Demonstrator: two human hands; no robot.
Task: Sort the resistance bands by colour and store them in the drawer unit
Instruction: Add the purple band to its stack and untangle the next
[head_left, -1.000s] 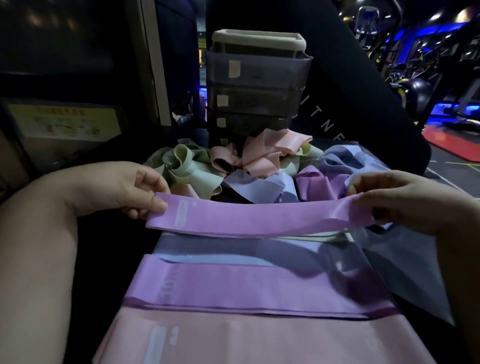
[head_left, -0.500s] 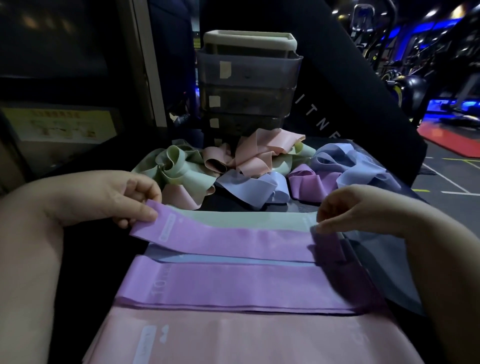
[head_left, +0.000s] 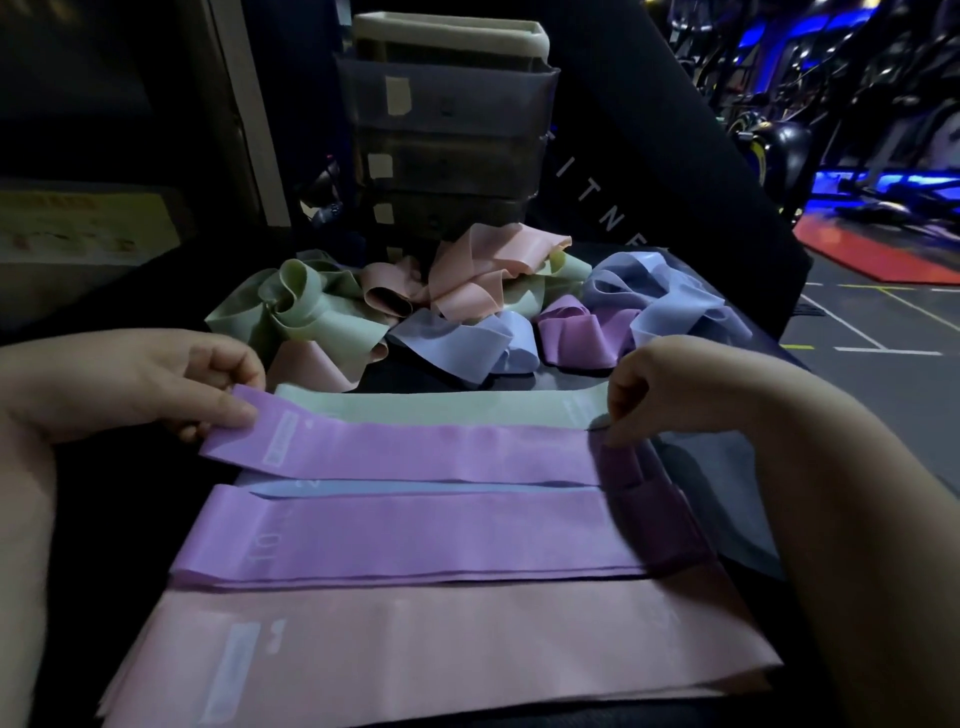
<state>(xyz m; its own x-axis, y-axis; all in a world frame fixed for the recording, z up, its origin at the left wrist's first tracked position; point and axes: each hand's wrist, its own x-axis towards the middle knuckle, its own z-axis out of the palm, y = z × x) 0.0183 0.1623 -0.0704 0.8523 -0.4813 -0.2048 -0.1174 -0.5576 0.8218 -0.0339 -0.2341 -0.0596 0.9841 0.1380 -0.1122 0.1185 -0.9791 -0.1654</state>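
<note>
My left hand (head_left: 156, 384) pinches the left end of a purple band (head_left: 415, 452), and my right hand (head_left: 670, 389) pinches its right end, which folds down dark under my fingers. The band lies flat over a blue band (head_left: 395, 487), just behind a second flat purple band (head_left: 415, 535). A flat green band (head_left: 431, 408) lies behind it, and a wide pink stack (head_left: 415, 649) lies nearest me. A tangled heap of green (head_left: 296, 306), pink (head_left: 483, 270), blue (head_left: 467, 343) and purple (head_left: 582, 332) bands sits beyond. The grey drawer unit (head_left: 447, 130) stands at the back.
Everything rests on a dark padded surface (head_left: 727, 499). A black slanted panel with white letters rises behind on the right (head_left: 649, 156). Gym floor with painted lines (head_left: 883, 322) and a red mat (head_left: 878, 254) lies further right. A pale sign sits far left (head_left: 78, 228).
The purple band was held stretched in the air; both hands lowered it onto the flat rows. My right hand moved left and down, folding the band's right end under.
</note>
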